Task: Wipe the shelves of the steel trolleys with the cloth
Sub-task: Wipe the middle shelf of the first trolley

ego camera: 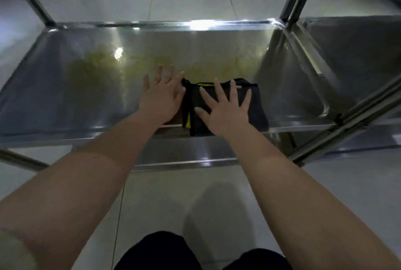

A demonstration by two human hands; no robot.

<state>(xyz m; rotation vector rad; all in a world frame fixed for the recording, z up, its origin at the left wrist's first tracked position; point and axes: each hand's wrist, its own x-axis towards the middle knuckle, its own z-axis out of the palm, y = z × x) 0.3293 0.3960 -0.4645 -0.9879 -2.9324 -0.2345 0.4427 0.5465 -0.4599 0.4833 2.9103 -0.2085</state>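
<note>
The cloth (257,104), dark with a yellow edge and folded into a pad, is lying near the front edge of the trolley's shelf (76,100). The right hand (225,107) is pressing down on it, palm flat and fingers spread, gripping nothing. The left hand (161,94) is resting flat on the bare steel just beside the cloth's left edge, fingers straight, also holding nothing. Beyond both hands a yellowish film (97,63) is covering the middle of the shelf, so this shelf is looking largely unwiped. A lower shelf (184,150) is showing beneath, and a second trolley (358,52) is standing to the right. I cannot tell whether either is clean, so much of the task is probably left.
</note>
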